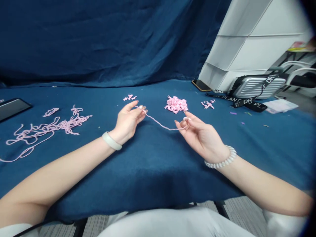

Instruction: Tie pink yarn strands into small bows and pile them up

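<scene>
My left hand [127,123] and my right hand [199,136] hover apart over the blue cloth. A length of pink yarn [160,122] stretches between them, pinched in the fingertips of each hand and sagging slightly in the middle. Beyond the hands lies a heap of short pink knotted pieces [176,104]. Smaller bits of knotted pink yarn [129,97] lie near my left fingertips, and others [208,104] lie to the right of the heap. A long tangled loop of pink yarn [46,129] sprawls to the left of my left hand.
A dark blue cloth [153,174] covers the table and hangs behind it. A black tablet [12,108] lies at the far left. At the back right are a phone [201,85], a silver ribbed bag [259,86] with a black strap, papers [280,106] and a white drawer unit [247,42].
</scene>
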The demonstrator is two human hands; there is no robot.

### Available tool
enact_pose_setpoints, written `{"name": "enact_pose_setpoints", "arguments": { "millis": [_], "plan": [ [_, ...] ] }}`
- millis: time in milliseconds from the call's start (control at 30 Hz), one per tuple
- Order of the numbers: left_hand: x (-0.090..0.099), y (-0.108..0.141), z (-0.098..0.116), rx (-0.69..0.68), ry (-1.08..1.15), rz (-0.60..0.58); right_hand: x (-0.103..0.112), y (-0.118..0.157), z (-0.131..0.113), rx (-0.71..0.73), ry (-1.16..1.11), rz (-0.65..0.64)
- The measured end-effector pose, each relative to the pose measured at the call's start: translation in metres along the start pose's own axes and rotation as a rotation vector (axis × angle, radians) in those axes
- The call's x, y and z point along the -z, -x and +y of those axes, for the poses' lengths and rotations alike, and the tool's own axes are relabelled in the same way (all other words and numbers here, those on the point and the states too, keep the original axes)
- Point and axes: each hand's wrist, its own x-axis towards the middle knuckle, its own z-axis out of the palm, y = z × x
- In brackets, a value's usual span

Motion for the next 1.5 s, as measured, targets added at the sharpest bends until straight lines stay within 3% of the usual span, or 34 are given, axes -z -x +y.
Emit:
{"name": "enact_pose_setpoints", "arguments": {
  "millis": [267, 467, 567, 800, 967, 1300, 1500],
  "plan": [
    [-0.005, 0.032, -0.019, 0.348, -0.015, -0.282, 0.009, -0.002, 0.015, -0.073, 0.047, 0.005],
    [-0.004, 0.037, -0.023, 0.407, 0.029, -0.398, 0.016, -0.007, 0.015, -0.129, 0.112, -0.085],
    [-0.004, 0.036, -0.025, 0.43, 0.067, -0.392, 0.018, -0.009, 0.015, -0.168, 0.11, -0.126],
    [-0.004, 0.039, -0.026, 0.409, -0.043, -0.419, 0.019, -0.011, 0.011, -0.162, 0.065, -0.047],
    [-0.006, 0.04, -0.023, 0.433, -0.033, -0.367, 0.021, -0.012, 0.009, -0.161, 0.102, -0.027],
    [-0.002, 0.037, -0.026, 0.419, -0.071, -0.402, 0.018, -0.012, 0.002, -0.298, 0.085, 0.048],
    [-0.001, 0.034, -0.024, 0.494, -0.066, -0.414, 0.02, -0.012, 0.001, -0.388, 0.076, -0.029]
  ]
}}
